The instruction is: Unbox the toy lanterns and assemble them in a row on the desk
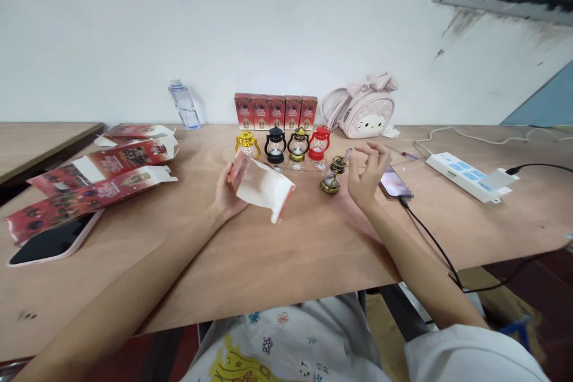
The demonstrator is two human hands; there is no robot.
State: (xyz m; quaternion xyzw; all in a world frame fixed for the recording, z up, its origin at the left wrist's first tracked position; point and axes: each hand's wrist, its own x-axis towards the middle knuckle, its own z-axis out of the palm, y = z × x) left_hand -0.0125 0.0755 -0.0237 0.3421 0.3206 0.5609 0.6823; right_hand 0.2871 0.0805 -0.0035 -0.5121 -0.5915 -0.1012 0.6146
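Note:
My left hand point(229, 191) is closed around a red-printed cardboard box point(264, 188), its pale inner side turned up and a flap hanging to the right. My right hand point(367, 176) is raised over the table, fingers loosely curled and apart. Just left of it stands a small bronze lantern point(331, 179). Farther back is a row of mini lanterns: a gold lantern point(247, 144), a black lantern point(276, 146), a black-and-gold lantern point(298, 146) and a red lantern point(319, 144). Small clear pieces point(296, 167) lie in front of them.
Several upright red boxes point(276, 112) line the wall. Flattened boxes point(120, 158) overlap a phone point(54, 245) at left. A water bottle point(184, 106) leans at the back. Right: a pink bag point(369, 113), a cabled phone point(393, 182) and a power strip point(468, 176).

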